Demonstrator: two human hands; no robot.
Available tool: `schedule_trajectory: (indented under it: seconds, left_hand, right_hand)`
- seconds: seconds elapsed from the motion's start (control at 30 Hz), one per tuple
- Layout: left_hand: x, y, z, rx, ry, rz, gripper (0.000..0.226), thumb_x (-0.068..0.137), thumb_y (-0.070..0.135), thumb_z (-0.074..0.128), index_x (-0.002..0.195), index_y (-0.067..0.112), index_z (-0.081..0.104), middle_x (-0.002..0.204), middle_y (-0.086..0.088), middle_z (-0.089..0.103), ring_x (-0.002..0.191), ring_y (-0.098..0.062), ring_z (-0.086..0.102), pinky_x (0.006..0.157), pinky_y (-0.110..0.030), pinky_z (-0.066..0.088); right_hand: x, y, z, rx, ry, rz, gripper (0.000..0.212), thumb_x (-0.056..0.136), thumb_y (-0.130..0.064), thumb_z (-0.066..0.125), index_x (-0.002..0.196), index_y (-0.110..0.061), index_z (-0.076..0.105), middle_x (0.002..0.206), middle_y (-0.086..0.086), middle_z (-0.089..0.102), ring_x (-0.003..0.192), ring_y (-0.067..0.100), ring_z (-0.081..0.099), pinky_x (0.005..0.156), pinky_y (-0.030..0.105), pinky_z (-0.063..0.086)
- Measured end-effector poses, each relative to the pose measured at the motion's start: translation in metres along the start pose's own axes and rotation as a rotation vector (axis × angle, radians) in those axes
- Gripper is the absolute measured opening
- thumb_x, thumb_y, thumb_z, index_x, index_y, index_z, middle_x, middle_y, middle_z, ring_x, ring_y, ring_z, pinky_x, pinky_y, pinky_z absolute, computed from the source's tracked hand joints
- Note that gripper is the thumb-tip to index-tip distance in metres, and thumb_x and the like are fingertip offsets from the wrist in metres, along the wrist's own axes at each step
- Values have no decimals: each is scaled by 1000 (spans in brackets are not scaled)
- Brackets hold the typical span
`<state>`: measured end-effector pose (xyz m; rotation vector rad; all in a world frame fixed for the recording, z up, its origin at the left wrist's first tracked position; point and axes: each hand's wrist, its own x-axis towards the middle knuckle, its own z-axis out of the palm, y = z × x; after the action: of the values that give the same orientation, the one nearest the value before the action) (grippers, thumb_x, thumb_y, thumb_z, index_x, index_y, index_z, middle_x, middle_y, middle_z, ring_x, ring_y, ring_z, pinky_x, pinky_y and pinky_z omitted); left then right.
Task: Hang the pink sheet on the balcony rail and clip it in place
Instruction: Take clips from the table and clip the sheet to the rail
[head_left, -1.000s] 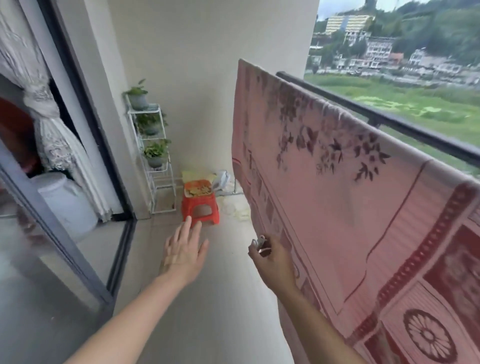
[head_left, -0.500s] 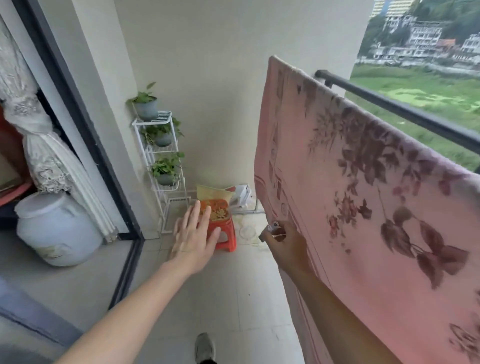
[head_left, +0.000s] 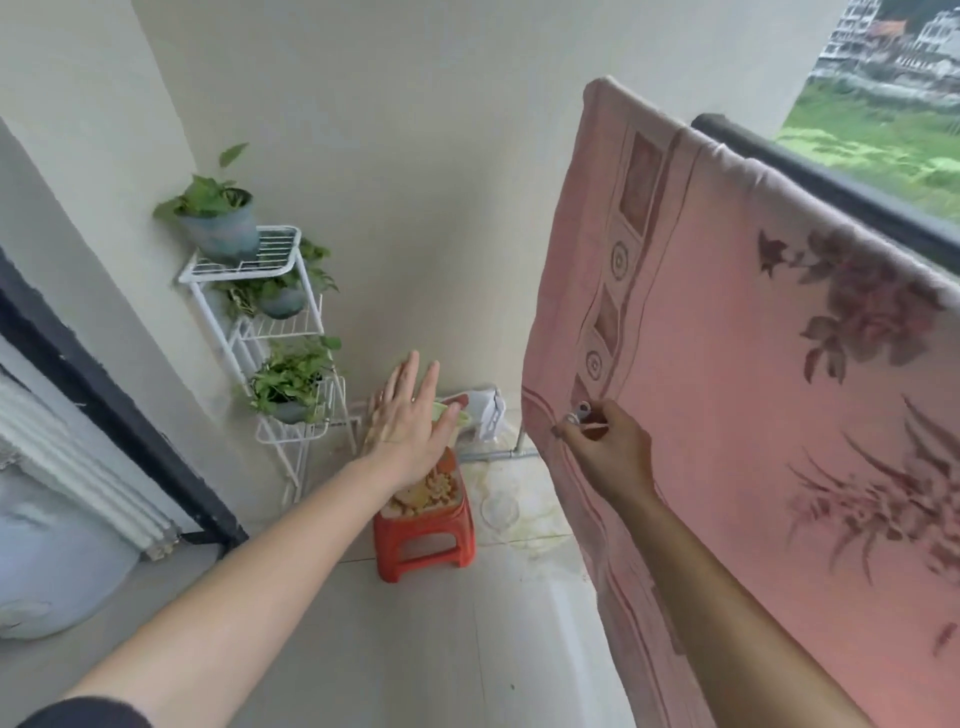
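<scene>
Cloth hung in one broad fall: the pink sheet (head_left: 727, 374) was draped over the dark balcony rail (head_left: 831, 182), its near face dropping toward the tiled floor and its edge ending just short of the end wall. It looked thin, soft and light, a woven cotton printed with faded maroon flowers and a border of squares and rings, so it would likely bunch easily, slide on the smooth round rail and lift in wind. The best hold, by my judgement, was at the top fold where fabric doubled over the rail, since a clip there would bite both layers and the bar. The right hand (head_left: 610, 449) was closed around a small pale clip (head_left: 579, 415), its metal ring showing above the knuckles, just at the sheet's border. The left hand (head_left: 410, 421) was open and empty, fingers spread flat, held out above a red plastic stool (head_left: 423, 540) carrying a patterned dish. No clip was visible on the rail. Beside the wall stood a white wire plant stand (head_left: 260, 332) with leafy pots.
</scene>
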<state>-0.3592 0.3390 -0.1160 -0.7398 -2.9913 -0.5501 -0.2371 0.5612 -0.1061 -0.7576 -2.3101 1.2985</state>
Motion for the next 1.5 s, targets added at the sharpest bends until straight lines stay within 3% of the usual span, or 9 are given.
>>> schedule_trajectory:
  seconds: [0.17, 0.4, 0.57, 0.67, 0.87, 1.03, 1.1, 1.23, 1.5]
  left_hand:
    - [106, -10, 31, -9, -54, -27, 68, 101, 56, 23, 158, 22, 7, 165, -2, -10, 151, -22, -3, 120, -41, 2]
    - [255, -25, 70, 16, -161, -99, 70, 100, 57, 22, 158, 21, 4, 164, -3, -11, 151, -23, -2, 120, -43, 5]
    - [345, -47, 75, 18, -160, -137, 69, 101, 54, 25, 158, 20, 5, 165, -3, -10, 151, -25, 1, 121, -46, 8]
    - [381, -68, 77, 11, -170, -174, 69, 101, 53, 27, 157, 21, 4, 165, -4, -9, 151, -26, 2, 121, -46, 9]
    - [447, -113, 81, -10, -201, -131, 67, 102, 50, 29, 157, 20, 5, 165, -5, -6, 151, -26, 5, 120, -44, 10]
    - [511, -140, 85, -42, -266, 47, 66, 102, 49, 30, 157, 19, 9, 165, -7, -3, 151, -25, 6, 119, -42, 10]
    - [535, -142, 87, -52, -314, 112, 66, 102, 50, 30, 157, 19, 9, 165, -6, -3, 151, -25, 5, 119, -43, 12]
    - [577, -126, 102, -160, -423, 140, 67, 101, 48, 35, 157, 19, 10, 165, -5, 1, 151, -24, 5, 120, -45, 14]
    - [638, -47, 171, -385, -567, 177, 79, 96, 46, 51, 157, 18, 9, 164, -3, 11, 150, -19, 10, 121, -40, 15]
  right_hand:
    - [124, 5, 37, 19, 30, -53, 21, 79, -29, 79, 97, -30, 67, 85, -21, 67, 74, -8, 63, 73, 20, 50]
    - [291, 16, 98, 140, -44, 10, 25, 85, -44, 74, 101, -26, 71, 95, -16, 72, 83, 2, 67, 68, 10, 45]
    - [399, -6, 138, 127, -111, 7, 21, 83, -43, 75, 99, -31, 69, 96, -11, 71, 70, -14, 62, 73, 16, 47]
    - [441, -16, 163, 94, -121, 13, 30, 81, -45, 74, 105, -27, 72, 97, -12, 73, 75, -6, 66, 77, 20, 50]
    - [484, -36, 207, 57, -74, 59, 21, 76, -39, 78, 91, -39, 63, 91, -14, 72, 70, -9, 63, 77, 21, 51]
    - [493, -49, 227, 30, 83, 126, 27, 77, -40, 78, 100, -34, 66, 94, -14, 71, 68, -9, 62, 72, 20, 51]
    - [491, -52, 228, 30, 156, 164, 19, 80, -37, 78, 93, -39, 64, 91, -16, 69, 66, -13, 60, 70, 16, 49]
    - [493, -51, 217, -43, 227, 184, 13, 87, -36, 73, 87, -42, 61, 78, -29, 67, 71, -15, 59, 65, 6, 42]
    - [548, -40, 171, 12, 347, 90, 14, 91, -39, 69, 103, -34, 66, 94, -20, 68, 79, -11, 60, 68, 5, 45]
